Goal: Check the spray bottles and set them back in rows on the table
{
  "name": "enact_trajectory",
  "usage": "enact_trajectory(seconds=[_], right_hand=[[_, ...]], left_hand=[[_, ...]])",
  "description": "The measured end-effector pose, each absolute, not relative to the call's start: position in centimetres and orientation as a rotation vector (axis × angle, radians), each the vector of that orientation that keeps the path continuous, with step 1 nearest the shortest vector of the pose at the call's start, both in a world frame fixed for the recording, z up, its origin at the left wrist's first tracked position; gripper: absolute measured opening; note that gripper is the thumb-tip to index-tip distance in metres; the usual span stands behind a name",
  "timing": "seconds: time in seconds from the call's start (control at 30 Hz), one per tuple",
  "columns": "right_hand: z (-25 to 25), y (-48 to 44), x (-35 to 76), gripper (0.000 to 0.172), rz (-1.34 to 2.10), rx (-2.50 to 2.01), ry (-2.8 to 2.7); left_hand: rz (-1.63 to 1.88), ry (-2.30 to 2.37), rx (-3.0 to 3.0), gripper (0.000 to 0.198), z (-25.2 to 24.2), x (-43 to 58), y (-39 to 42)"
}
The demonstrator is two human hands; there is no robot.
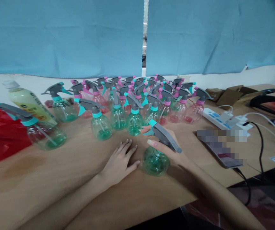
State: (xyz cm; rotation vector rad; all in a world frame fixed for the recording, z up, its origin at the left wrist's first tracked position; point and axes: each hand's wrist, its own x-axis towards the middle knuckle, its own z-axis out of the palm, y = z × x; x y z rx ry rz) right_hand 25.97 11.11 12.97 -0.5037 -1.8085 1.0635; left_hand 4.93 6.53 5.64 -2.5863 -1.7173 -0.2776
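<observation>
My right hand (167, 145) is around the neck of a green spray bottle (156, 163), beneath its grey and turquoise trigger head. That bottle stands close to the front of the wooden table (84, 172). Flat on the tabletop lies my left hand (120, 161), fingers spread, holding nothing, just left of this bottle. Behind both hands several more green spray bottles (101, 127) stand upright. Pink spray bottles (193, 111) are packed among and behind them.
At the left are a red plastic bag (3, 137), a tilted drink bottle (29, 100) and a leaning green spray bottle (45, 135). To the right lie a phone (223, 151), a power strip (215, 119) with cables and cardboard pieces (231, 95). A blue curtain (67, 38) hangs behind.
</observation>
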Motion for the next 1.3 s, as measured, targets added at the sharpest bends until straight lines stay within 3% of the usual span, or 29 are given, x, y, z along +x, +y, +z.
enact_trajectory(seconds=[0.57,0.97,1.3], right_hand=[[13.17,11.03,26.17,0.020,0.953,-0.620,-1.884],[13.42,10.87,26.32,0.021,0.952,-0.603,-1.909],[12.76,10.98,26.18,0.034,1.003,-0.564,-1.831]], left_hand=[[-0.272,-1.715,-2.586,0.062,5.63,4.94,6.49],[-0.260,-1.728,-2.589,0.061,6.00,5.04,6.49],[-0.358,-1.694,-2.586,0.059,5.37,4.83,6.64]])
